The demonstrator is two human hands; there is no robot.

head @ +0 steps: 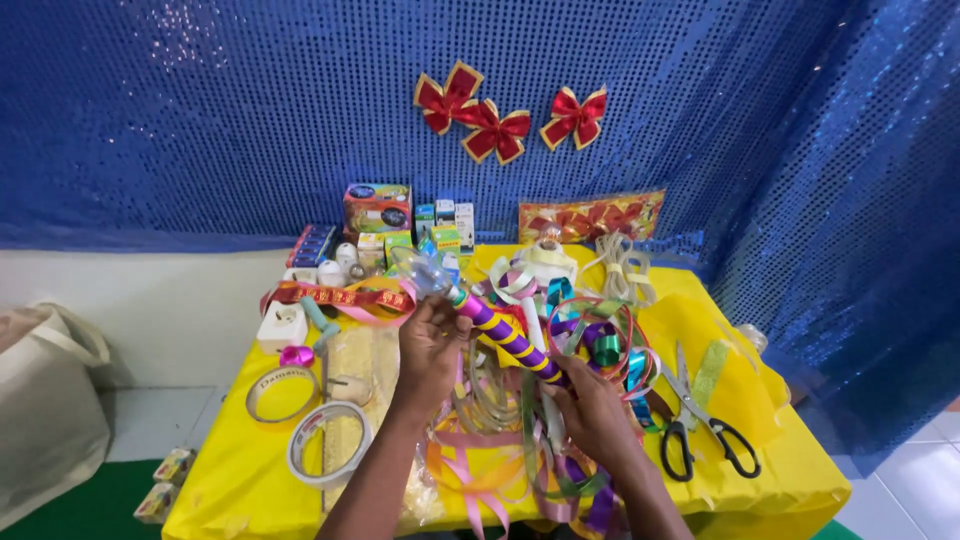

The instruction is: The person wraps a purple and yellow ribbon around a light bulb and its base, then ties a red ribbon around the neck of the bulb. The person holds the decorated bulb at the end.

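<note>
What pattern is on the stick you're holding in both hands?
Spiral purple and yellow stripes wrap the long ribbon-wound stick; the head view shows it best.

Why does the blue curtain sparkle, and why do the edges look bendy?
In the head view, light glints off the sequins of the blue curtain, strongest at top left; the wide lens curves the wall line and the yellow table near the edges; the left hand and right hand holding the striped stick look sharp, with only soft shadows.
</note>
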